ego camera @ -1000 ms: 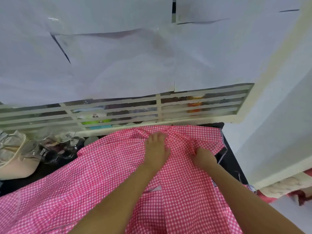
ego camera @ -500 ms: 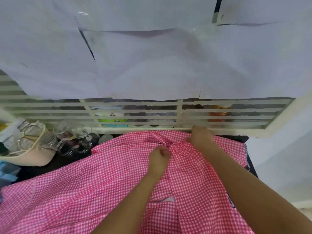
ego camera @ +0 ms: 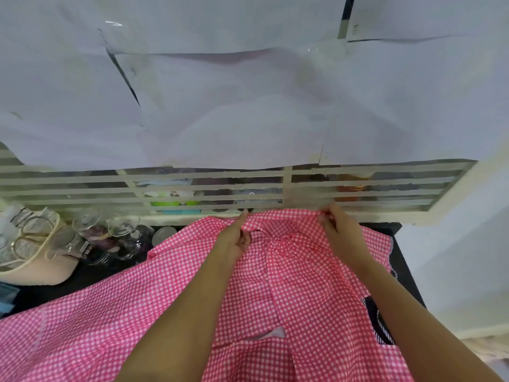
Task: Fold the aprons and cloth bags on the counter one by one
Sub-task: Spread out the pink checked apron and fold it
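Observation:
A pink and white checked apron [ego camera: 170, 288] lies spread over the black counter [ego camera: 82, 277], reaching from the front left to the far edge by the window grille. My left hand [ego camera: 234, 238] pinches the apron's far edge near the middle. My right hand [ego camera: 338, 232] pinches the same edge further right, just below the grille. A bunched fold of cloth sits between my two hands. A dark striped piece of fabric [ego camera: 380, 323] shows under the apron at the right, beside my right forearm.
Several glass jars [ego camera: 118, 235] stand at the back left of the counter, next to a beige bowl-shaped container [ego camera: 35, 268] holding bottles. A white slatted grille [ego camera: 275, 186] and paper-covered window rise right behind the counter. A white wall [ego camera: 454, 257] closes the right side.
My right hand moved from the apron's right part up to its far edge and then further right along it. My left hand went from lying flat to pinching the edge. The camera turned left.

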Demonstrator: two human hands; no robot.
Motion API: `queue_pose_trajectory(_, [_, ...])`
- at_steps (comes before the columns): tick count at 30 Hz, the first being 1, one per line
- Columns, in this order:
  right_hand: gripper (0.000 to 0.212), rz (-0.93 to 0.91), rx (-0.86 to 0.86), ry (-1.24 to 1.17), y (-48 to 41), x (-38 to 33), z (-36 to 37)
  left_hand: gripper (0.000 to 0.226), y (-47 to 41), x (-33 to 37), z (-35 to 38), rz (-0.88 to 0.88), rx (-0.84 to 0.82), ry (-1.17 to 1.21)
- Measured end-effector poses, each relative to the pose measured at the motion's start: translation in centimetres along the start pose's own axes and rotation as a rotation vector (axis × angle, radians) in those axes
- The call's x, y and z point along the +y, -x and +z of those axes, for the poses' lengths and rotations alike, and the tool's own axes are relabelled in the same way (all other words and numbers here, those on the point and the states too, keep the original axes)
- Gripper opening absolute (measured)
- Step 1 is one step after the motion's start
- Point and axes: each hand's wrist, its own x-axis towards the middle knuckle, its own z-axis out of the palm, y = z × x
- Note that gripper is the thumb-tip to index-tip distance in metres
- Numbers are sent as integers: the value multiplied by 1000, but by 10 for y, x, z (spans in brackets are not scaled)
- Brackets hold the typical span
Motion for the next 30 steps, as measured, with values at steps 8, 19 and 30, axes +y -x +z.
queue_pose_trajectory(8, [15,68,280,-258,-1,-19,-6,34,27,31,6,510,86,-601])
queue_pose_trajectory(19, [53,544,-280,-951,49,-25,3,46,93,18,7,1362,-60,-1684])
queue_pose_trajectory(30, [28,1004,-269,-1077,53,-9,12,63,91,-55,-51,540,-627,-1567])
